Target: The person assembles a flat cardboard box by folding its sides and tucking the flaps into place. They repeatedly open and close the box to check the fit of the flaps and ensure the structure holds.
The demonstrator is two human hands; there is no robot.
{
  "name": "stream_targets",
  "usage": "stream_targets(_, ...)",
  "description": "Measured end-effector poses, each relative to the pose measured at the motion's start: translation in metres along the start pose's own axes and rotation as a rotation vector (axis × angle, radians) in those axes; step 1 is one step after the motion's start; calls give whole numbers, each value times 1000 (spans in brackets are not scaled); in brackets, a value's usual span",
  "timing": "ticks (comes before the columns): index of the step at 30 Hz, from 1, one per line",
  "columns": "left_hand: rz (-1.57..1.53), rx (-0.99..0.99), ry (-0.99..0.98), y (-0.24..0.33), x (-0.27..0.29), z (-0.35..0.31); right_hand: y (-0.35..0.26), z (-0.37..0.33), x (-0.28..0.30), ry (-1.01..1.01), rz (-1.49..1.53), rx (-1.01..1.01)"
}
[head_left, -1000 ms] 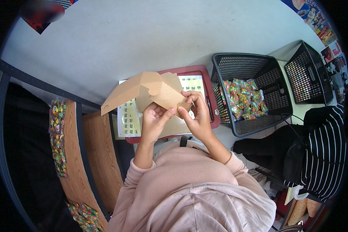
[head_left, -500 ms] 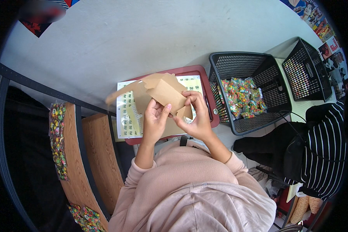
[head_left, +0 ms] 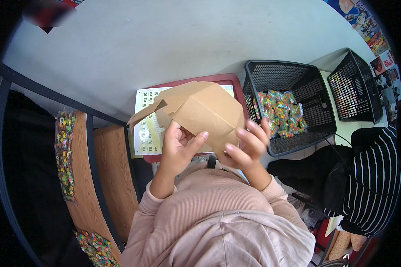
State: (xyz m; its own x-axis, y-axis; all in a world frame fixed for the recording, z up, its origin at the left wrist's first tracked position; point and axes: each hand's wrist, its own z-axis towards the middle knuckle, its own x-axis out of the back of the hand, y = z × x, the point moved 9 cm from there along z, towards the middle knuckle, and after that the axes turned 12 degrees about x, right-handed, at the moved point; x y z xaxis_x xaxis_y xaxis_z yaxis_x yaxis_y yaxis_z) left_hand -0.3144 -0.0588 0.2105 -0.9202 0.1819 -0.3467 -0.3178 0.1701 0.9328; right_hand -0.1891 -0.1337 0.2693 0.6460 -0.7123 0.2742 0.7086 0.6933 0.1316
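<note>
A brown cardboard box (head_left: 209,113), partly folded with its flaps standing out, is in the air over a red table (head_left: 237,83). My left hand (head_left: 177,149) grips its near left side, thumb on the inner face and fingers behind. Beside the near right corner is my right hand (head_left: 251,149), its fingers bent but apart; whether the fingertips touch the cardboard I cannot tell. Under the box, mostly covered, lie white and yellow sheets of printed labels (head_left: 143,133).
A black basket (head_left: 280,66) with several bags of colourful sweets stands right of the table, a second black basket (head_left: 354,84) beyond it. At the left is a wooden shelf (head_left: 87,178) with more sweet bags (head_left: 67,160). A person in a striped top (head_left: 372,173) is at the right.
The box has opened out wider and turned, showing more of its inner face. My right hand has drawn away to the right, its fingers spreading; my left hand still grips the cardboard.
</note>
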Motion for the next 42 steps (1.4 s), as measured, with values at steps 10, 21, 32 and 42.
stream_targets(10,28,-298,216,15,6,-7,20,-69,-72,2,1035,-1098)
stream_targets(21,58,-155,99,-4,4,-7,35,-67,-81,11,1083,-1320)
stream_targets(32,57,-126,18,2,-6,-7,36,-53,-56,-7,798,-1118)
stream_targets(42,73,-117,-5,1,-14,-5,38,-56,-49,26,802,-1122)
